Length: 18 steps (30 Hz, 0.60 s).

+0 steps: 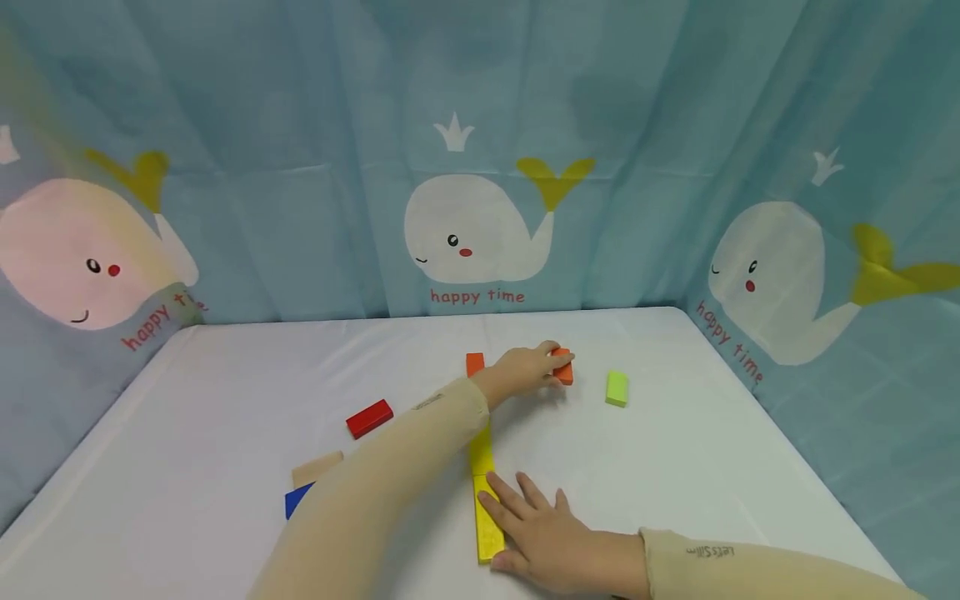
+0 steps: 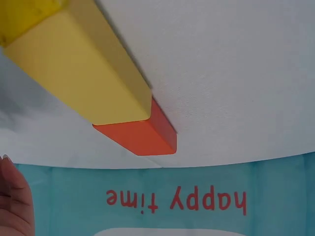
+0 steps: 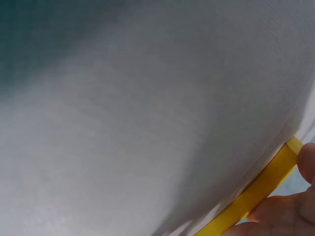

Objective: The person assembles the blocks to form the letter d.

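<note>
My left hand [image 1: 525,369] reaches across to the right and grips an orange block [image 1: 564,371], fingers at its far end and thumb at its near end. My right hand [image 1: 551,533] lies with spread fingers against the nearest yellow block [image 1: 487,521] of a row. In the right wrist view its thumb and fingertips touch the end and side of that yellow block [image 3: 261,187]. Farther along stand another yellow block [image 1: 482,454] and an orange end block [image 1: 475,363]; the left sleeve hides the stretch between. The left wrist view shows a pale yellow block [image 2: 83,69] meeting the orange one [image 2: 147,135].
A light green block [image 1: 617,388] lies right of the left hand. Left of the row are a red block [image 1: 370,418], a wooden-coloured block [image 1: 315,469] and a blue block [image 1: 297,500], partly behind the left sleeve. A whale-print curtain [image 1: 300,208] hangs behind the white table [image 1: 187,433].
</note>
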Each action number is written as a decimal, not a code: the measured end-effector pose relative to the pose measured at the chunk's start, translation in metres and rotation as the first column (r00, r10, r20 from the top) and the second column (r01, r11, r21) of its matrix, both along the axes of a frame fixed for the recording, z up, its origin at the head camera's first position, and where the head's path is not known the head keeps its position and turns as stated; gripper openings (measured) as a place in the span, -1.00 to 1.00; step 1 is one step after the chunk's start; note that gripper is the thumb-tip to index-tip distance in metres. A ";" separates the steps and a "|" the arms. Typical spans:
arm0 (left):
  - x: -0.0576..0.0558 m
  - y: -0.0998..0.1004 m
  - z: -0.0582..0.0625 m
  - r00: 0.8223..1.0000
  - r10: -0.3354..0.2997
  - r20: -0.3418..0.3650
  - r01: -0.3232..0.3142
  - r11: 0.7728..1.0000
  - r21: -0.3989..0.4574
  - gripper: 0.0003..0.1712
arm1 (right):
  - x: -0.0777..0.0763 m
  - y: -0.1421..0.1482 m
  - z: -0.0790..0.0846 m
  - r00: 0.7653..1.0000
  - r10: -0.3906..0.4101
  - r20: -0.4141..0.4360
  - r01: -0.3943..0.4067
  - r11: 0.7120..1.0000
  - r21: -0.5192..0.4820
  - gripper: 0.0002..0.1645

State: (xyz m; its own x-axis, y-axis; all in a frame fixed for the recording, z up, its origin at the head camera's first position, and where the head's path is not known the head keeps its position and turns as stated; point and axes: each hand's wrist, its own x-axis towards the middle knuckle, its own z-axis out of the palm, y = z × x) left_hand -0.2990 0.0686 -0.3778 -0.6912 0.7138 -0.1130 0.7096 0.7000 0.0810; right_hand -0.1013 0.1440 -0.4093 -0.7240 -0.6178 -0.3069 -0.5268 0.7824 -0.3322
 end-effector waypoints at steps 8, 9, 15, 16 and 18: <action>0.017 -0.022 0.007 0.999 0.041 0.019 -0.043 0.997 0.071 -0.27 | -0.001 0.000 -0.001 1.000 0.012 0.007 -0.012 1.000 -0.001 -0.10; 0.018 -0.024 0.007 0.998 0.050 0.026 -0.052 0.995 0.080 -0.26 | -0.001 0.000 -0.001 1.000 0.016 0.007 -0.016 1.000 -0.001 -0.10; 0.029 -0.035 0.011 0.998 0.060 0.037 -0.064 0.990 0.122 -0.26 | -0.001 -0.001 0.000 1.000 0.024 -0.001 -0.024 1.000 0.005 -0.10; 0.031 -0.037 0.012 0.997 0.060 0.039 -0.064 0.990 0.127 -0.26 | -0.001 -0.001 0.000 1.000 0.024 -0.004 -0.024 1.000 0.005 -0.10; 0.034 -0.039 0.015 0.998 0.058 0.039 -0.063 0.988 0.138 -0.26 | -0.001 0.000 0.001 1.000 0.020 -0.005 -0.020 1.000 0.009 -0.10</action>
